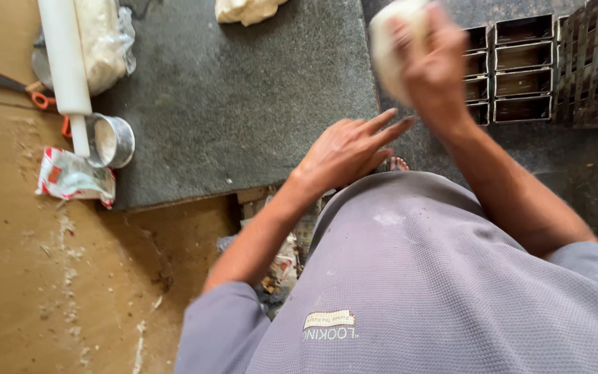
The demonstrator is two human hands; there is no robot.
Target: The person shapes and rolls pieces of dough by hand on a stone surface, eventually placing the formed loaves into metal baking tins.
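Right hand (pixel 434 69) at one o'clock, fingers wrapped round a pale dough lump (pixel 392 41), lifted clear of the dark stone slab (pixel 243 104); motion blur hides the exact grip. Left hand (pixel 347 149) near centre, flat and open, fingers stretched toward the right wrist, holding nothing.

Metal loaf tins (pixel 513 69) at two o'clock look empty, so none appears filled yet. More dough (pixel 243 10) waits at twelve o'clock.

At ten o'clock: white rolling pin (pixel 64 55), steel cup (pixel 112 142), bagged flour (pixel 105 41), crumpled wrapper (pixel 74 176). Judging by this, shaping is under way, panning is not yet started.
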